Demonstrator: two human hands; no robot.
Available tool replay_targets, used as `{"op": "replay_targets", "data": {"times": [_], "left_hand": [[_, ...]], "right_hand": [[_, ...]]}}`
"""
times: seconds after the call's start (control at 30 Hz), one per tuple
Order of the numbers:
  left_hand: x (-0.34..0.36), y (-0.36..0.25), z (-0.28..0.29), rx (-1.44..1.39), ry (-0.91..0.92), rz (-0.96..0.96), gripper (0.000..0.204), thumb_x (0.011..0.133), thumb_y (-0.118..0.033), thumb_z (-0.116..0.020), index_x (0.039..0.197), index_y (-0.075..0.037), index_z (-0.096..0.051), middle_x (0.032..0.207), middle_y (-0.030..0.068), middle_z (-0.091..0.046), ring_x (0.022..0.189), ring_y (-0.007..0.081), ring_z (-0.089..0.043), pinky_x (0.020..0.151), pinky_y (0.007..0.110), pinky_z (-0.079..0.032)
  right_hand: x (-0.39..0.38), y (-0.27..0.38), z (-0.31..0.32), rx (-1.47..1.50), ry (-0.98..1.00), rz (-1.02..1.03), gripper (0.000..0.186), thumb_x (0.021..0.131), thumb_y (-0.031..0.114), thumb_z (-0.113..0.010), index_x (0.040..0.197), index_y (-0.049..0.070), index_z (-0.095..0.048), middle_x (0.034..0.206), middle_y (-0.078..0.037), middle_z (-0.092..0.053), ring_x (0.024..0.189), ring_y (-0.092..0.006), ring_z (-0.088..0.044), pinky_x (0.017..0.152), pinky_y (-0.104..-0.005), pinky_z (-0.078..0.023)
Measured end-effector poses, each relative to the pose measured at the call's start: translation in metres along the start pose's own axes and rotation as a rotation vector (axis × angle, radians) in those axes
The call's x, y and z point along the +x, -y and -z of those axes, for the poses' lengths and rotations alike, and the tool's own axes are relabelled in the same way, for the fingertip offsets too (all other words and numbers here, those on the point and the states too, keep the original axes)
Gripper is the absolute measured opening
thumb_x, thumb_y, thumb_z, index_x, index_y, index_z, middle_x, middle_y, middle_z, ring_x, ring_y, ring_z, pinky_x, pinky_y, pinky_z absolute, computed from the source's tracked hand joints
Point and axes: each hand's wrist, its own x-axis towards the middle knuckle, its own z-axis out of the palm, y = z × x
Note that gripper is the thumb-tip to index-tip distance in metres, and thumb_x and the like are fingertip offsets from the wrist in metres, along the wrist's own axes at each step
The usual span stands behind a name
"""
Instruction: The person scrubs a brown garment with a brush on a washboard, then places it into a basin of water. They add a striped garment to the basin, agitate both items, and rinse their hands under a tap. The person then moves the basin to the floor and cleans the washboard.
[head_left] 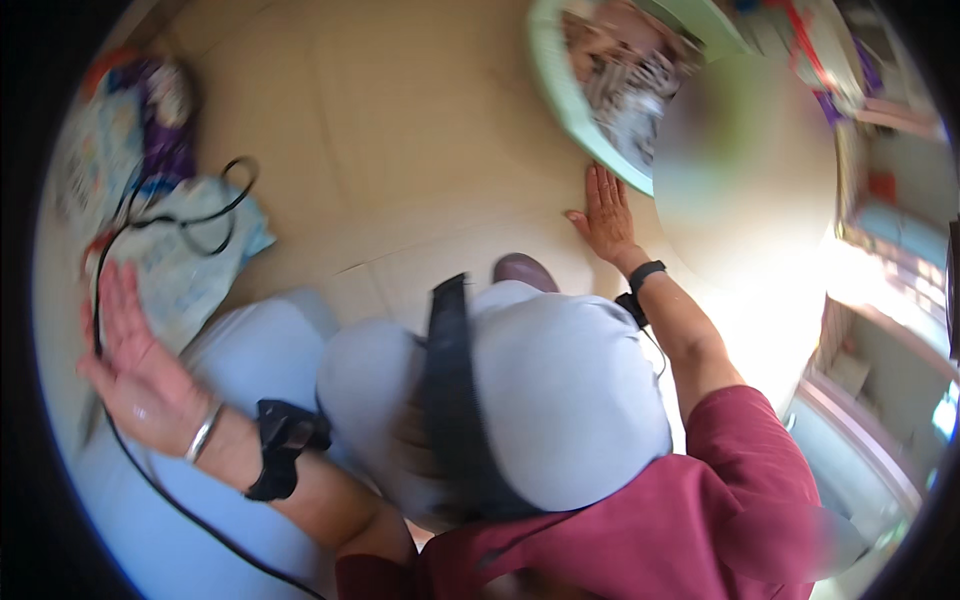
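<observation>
My left hand (135, 360) is lifted at the left with its palm up and fingers spread, and it holds nothing. A silver bangle and a black wrist device (283, 445) sit on that forearm. A black cable (165, 215) runs past the hand. My right hand (607, 215) lies flat on the beige floor (400, 130), fingers apart, just beside the rim of a light green basket (560, 90). A black band circles that wrist. My knees in pale blue trousers (560, 390), crossed by a black strap (452, 380), fill the middle.
Crumpled plastic bags and packets (170, 240) lie on the floor at the left, with the cable looped over them. The green basket holds cloth and mixed items. A dark shoe tip (525, 270) shows beyond my knee. Bright glare and clutter fill the right side.
</observation>
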Motion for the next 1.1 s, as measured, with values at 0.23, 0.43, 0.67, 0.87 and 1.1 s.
{"op": "replay_targets", "data": {"times": [0.23, 0.43, 0.67, 0.87, 1.1], "left_hand": [[0.009, 0.007, 0.003, 0.044, 0.079, 0.007, 0.071, 0.110, -0.030, -0.048, 0.146, 0.024, -0.020, 0.150, 0.0579, -0.023, 0.144, 0.0701, -0.028, 0.125, 0.073, -0.027], [0.007, 0.015, 0.010, 0.144, 0.134, 0.009, 0.067, 0.113, -0.029, -0.039, 0.148, 0.024, -0.020, 0.153, 0.0568, -0.021, 0.143, 0.0686, -0.031, 0.126, 0.072, -0.028], [0.003, 0.025, -0.002, 0.147, 0.113, 0.094, 0.063, 0.114, -0.025, -0.036, 0.150, 0.023, -0.019, 0.155, 0.0554, -0.018, 0.144, 0.0680, -0.031, 0.125, 0.071, -0.030], [-0.001, 0.036, -0.010, 0.207, 0.063, 0.176, 0.066, 0.115, -0.029, -0.035, 0.154, 0.021, -0.015, 0.159, 0.0497, -0.020, 0.146, 0.0632, -0.033, 0.126, 0.067, -0.032], [0.060, 0.089, 0.072, 0.063, 0.101, 0.642, 0.083, 0.112, -0.025, -0.053, 0.163, 0.012, 0.001, 0.169, 0.0352, -0.015, 0.152, 0.0487, -0.036, 0.131, 0.055, -0.027]], "right_hand": [[-0.109, -0.015, -0.040, 0.090, -0.179, -0.772, 0.085, 0.109, 0.048, -0.047, 0.166, -0.007, -0.013, 0.175, -0.027, -0.012, 0.163, -0.0428, -0.007, 0.132, -0.0526, -0.008], [-0.100, -0.051, 0.029, 1.027, -0.333, -1.084, 0.077, 0.111, 0.061, -0.032, 0.120, -0.009, -0.063, 0.121, -0.026, -0.068, 0.113, -0.0404, -0.064, 0.101, -0.0528, -0.052], [-0.136, -0.086, 0.084, 1.945, -0.493, -1.346, 0.101, 0.105, 0.077, -0.021, 0.123, -0.015, -0.060, 0.118, -0.030, -0.066, 0.112, -0.0422, -0.066, 0.098, -0.0512, -0.057], [-0.141, -0.076, 0.125, 2.178, -0.461, -1.226, 0.103, 0.105, 0.076, -0.025, 0.136, -0.018, -0.051, 0.135, -0.035, -0.058, 0.126, -0.0479, -0.058, 0.106, -0.0543, -0.052], [-0.125, -0.055, 0.187, 2.305, -0.260, -1.051, 0.108, 0.102, 0.079, -0.031, 0.149, -0.018, -0.042, 0.152, -0.040, -0.045, 0.143, -0.0516, -0.046, 0.116, -0.0573, -0.045]]}}
